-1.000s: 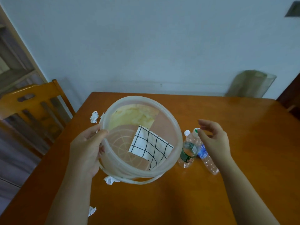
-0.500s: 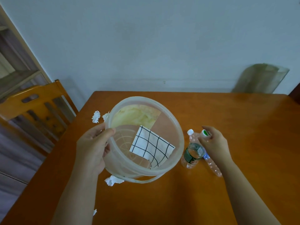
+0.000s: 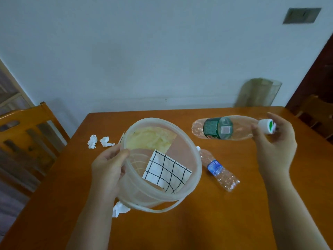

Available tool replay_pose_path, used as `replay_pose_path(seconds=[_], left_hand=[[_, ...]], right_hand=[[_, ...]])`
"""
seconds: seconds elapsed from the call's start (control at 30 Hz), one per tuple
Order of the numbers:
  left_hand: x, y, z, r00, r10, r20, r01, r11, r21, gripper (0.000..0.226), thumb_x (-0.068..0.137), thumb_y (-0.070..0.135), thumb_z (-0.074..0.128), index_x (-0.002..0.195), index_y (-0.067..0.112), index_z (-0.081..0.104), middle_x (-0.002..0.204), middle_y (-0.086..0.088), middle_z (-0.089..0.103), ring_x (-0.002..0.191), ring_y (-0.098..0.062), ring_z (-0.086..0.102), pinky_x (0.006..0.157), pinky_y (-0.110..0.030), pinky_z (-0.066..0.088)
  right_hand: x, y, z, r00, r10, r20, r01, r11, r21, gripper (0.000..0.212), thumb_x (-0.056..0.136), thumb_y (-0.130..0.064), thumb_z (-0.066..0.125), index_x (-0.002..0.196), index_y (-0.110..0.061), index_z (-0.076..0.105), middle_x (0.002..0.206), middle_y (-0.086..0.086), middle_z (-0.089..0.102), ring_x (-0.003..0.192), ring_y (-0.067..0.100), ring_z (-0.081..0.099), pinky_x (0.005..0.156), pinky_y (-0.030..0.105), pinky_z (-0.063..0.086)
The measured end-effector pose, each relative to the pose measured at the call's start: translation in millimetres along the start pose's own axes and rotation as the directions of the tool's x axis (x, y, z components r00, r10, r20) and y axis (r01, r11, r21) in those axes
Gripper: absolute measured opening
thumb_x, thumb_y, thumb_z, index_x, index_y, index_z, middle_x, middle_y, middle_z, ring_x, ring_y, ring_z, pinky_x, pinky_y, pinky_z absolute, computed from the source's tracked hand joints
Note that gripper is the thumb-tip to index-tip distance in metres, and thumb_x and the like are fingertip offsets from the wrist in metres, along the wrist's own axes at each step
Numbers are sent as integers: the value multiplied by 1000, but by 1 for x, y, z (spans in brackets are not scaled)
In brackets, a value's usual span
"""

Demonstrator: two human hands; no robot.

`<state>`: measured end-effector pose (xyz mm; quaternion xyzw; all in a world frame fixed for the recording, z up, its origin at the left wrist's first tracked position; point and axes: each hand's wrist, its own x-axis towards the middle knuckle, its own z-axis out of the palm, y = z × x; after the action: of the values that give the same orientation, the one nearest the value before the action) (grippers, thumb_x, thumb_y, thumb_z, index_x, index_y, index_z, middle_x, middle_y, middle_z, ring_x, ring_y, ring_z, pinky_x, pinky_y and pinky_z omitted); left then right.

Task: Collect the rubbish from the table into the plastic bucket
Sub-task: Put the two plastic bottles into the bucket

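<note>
My left hand [image 3: 108, 168] grips the left rim of the translucent plastic bucket [image 3: 191, 150], tilted above the wooden table [image 3: 216, 222]. Inside the bucket lie a white black-gridded paper [image 3: 165, 173] and a yellowish wrapper [image 3: 149, 138]. My right hand [image 3: 275, 147] holds the green-labelled bottle [image 3: 221, 128] by its neck, horizontal in the air, to the right of the bucket and above the table. A blue-labelled bottle [image 3: 218, 170] lies on the table beside the bucket. Two crumpled tissues [image 3: 92, 141] [image 3: 106, 141] lie left of the bucket; another tissue [image 3: 119, 210] lies under its near edge.
A wooden chair [image 3: 23, 134] stands at the table's left side and part of another chair [image 3: 317, 112] at the far right. A greenish transparent sheet [image 3: 259, 92] leans against the wall behind the table. The wall runs close along the table's far edge.
My right hand closed on the green-labelled bottle's neck and lifted it off the table, turning it horizontal. The blue-labelled bottle stayed on the table. The left hand kept hold of the bucket.
</note>
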<state>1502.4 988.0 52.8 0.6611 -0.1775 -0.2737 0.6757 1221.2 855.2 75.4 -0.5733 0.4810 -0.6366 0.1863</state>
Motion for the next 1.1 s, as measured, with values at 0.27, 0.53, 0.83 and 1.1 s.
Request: replay_pose_path(seconds=[0.27, 0.53, 0.83, 1.1], left_hand=[[-9, 0, -2, 998, 25, 52, -26, 999, 23, 24, 69, 10, 71, 78, 32, 73, 74, 0, 72, 79, -32, 67, 65, -47, 58], [-14, 3, 4, 999, 20, 24, -20, 1000, -3, 23, 72, 7, 71, 83, 26, 71, 80, -8, 68, 73, -28, 63, 60, -39, 55], [-15, -2, 18, 998, 24, -50, -23, 1000, 18, 20, 72, 9, 71, 83, 25, 70, 84, -8, 67, 80, -31, 62, 71, -47, 56], [-12, -10, 41, 987, -3, -161, 4, 1000, 7, 17, 71, 15, 72, 80, 29, 69, 89, -1, 66, 85, -23, 62, 64, -35, 54]], right_hand=[[-31, -10, 14, 922, 273, 274, -369, 832, 414, 27, 71, -25, 68, 94, -35, 58, 88, -6, 67, 79, 10, 68, 60, 21, 57], [-75, 12, 58, 797, 198, 570, -272, 961, 45, 30, 78, -19, 67, 100, -33, 53, 97, -10, 59, 83, 3, 59, 64, 15, 51], [-63, 56, 58, 808, 208, 552, -234, 972, -24, 41, 77, -25, 68, 112, -33, 48, 103, -21, 55, 97, -5, 53, 70, 13, 44], [-51, 153, 41, 791, 381, 479, -232, 911, -342, 47, 75, -18, 69, 118, -16, 50, 107, 2, 53, 93, 12, 49, 74, 24, 41]])
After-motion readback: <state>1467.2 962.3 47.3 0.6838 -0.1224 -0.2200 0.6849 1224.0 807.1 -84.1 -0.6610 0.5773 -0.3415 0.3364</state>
